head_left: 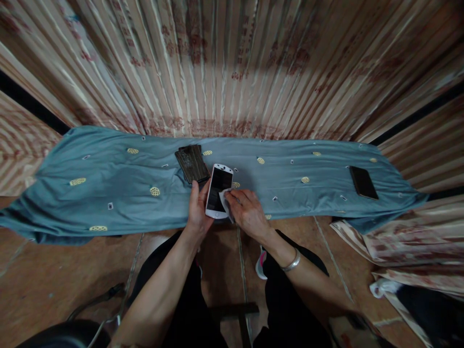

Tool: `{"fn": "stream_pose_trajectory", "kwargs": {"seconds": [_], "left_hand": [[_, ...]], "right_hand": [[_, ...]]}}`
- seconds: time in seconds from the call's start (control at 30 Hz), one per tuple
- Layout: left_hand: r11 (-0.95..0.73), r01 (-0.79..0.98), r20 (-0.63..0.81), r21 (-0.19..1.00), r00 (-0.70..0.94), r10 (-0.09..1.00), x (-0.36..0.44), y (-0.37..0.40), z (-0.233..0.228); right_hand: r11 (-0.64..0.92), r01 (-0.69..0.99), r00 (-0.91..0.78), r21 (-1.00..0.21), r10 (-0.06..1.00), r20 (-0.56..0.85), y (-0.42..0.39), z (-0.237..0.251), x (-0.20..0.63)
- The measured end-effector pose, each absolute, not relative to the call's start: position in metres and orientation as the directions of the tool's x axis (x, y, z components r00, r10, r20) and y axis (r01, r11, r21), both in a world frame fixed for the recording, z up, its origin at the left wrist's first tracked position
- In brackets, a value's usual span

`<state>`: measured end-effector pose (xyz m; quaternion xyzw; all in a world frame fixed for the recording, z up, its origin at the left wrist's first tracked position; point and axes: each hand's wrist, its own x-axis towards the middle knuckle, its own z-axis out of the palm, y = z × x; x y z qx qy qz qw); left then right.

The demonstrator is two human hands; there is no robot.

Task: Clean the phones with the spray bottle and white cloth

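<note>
Above the near edge of the blue cloth, white phone held screen-up in left hand, closed around its left edge; right hand pressing a small white wipe onto the glass. Likely light, rigid, slick and breakable: grip by the long side edges, not the screen. Beyond the white phone, stacked dark phones; far right of it, a single dark phone.

Phone: glossy black glass, smooth white plastic rim. Wipe: thin white cloth or paper, can't tell which. Bench cover: matt blue cloth, creased. Bangle: shiny metal. Curtain: satiny, pleated fabric.
</note>
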<state>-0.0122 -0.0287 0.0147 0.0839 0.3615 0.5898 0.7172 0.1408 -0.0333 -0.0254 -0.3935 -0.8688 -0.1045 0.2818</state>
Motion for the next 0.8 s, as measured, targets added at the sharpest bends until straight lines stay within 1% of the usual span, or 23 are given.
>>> {"fn": "stream_pose_trajectory", "kwargs": {"seconds": [0.1, 0.23, 0.47, 0.67, 0.8], "left_hand": [[0.287, -0.775, -0.396, 0.564, 0.051, 0.917, -0.012, -0.028, 0.013], [0.285, -0.778, -0.392, 0.56, 0.054, 0.918, -0.013, -0.027, 0.01], [0.256, -0.783, -0.374, 0.567, 0.033, 0.927, -0.014, -0.026, 0.008], [0.24, -0.779, -0.37, 0.579, 0.011, 0.929, -0.016, -0.025, 0.01], [0.23, -0.772, -0.349, 0.592, 0.012, 0.937, -0.018, -0.024, 0.007]], "right_hand": [[0.672, 0.739, -0.539, -0.039, 0.626, 0.564, -0.038, -0.025, 0.14], [0.693, 0.721, -0.553, -0.023, 0.595, 0.583, -0.042, -0.025, 0.141], [0.702, 0.708, -0.559, -0.085, 0.629, 0.541, -0.052, -0.025, 0.139], [0.743, 0.667, -0.585, -0.057, 0.57, 0.577, -0.058, -0.022, 0.135], [0.753, 0.65, -0.596, -0.101, 0.587, 0.548, -0.06, -0.022, 0.134]]}}
